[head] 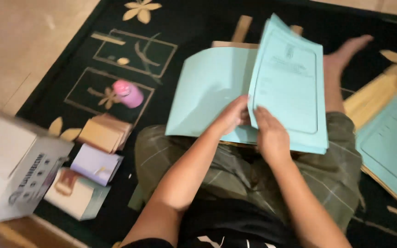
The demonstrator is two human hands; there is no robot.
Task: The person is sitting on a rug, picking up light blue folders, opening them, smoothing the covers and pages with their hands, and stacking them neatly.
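Observation:
I sit on a dark rug with a stack of light blue paper folders [288, 87] resting on my lap. My right hand [269, 133] grips the lower edge of the raised top folders, holding them up at a tilt. My left hand [230, 115] is tucked between the raised folders and an open blue folder [210, 85] lying to the left, its fingers on the pages. Beneath the stack shows a thin tan edge of other sheets.
A pink bottle [128, 93] lies on the black patterned rug [116, 55]. Brown and lilac booklets [99, 147] sit at the left beside a white cardboard box [12, 170]. More blue and yellow folders [391, 138] are stacked at the right. My bare foot [345, 55] stretches forward.

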